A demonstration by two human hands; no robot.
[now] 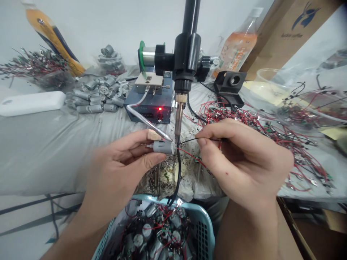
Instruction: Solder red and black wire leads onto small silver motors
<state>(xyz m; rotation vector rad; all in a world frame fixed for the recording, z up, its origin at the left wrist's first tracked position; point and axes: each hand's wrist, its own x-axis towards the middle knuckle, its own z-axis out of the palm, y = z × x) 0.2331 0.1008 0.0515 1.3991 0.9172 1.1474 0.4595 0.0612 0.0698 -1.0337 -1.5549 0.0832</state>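
My left hand (pixel 123 164) is closed around a small grey cylindrical motor (pixel 163 147), held level just under the tip of a fixed soldering iron (pixel 179 115). My right hand (pixel 238 159) pinches a thin black wire (pixel 188 140) and holds its end against the motor's right end, beside the iron's tip. A red wire (pixel 191 154) trails from the same spot. A metal solder-feed tube (pixel 148 122) slants down from the left to the same point.
A blue control box (pixel 154 108) with a red light stands behind the iron. Loose grey motors (pixel 94 95) lie at back left, tangled red wires (pixel 271 126) at right. A light-blue basket (pixel 200 220) of wired motors sits below my hands.
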